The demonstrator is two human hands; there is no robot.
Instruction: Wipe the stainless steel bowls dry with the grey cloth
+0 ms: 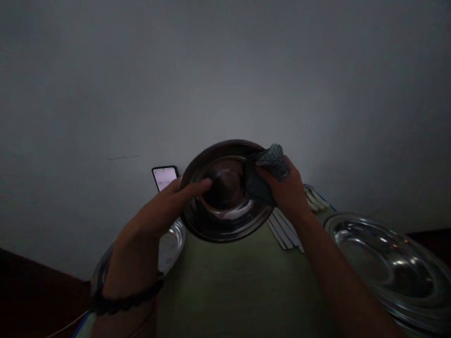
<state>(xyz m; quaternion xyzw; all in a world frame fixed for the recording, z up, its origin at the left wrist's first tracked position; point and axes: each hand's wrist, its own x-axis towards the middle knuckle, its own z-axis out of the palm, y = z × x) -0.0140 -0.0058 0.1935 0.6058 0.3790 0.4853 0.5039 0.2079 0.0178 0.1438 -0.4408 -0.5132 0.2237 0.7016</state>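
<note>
A shiny metal plate is held up, tilted, above the green table. My left hand grips its left rim, the thumb lying over the inner face and the fingers hidden behind. At the right rim, my right hand clutches a dark checked cloth pressed against the plate's inside. Some of the right fingers are hidden by the cloth and plate. Behind my left wrist, another metal plate rests on the table, partly covered by the arm.
Several metal plates are stacked at the right. Flat, pale knife-like pieces lie behind my right forearm, with pale handles beyond. A lit phone leans by the grey wall. The green table meets the wall.
</note>
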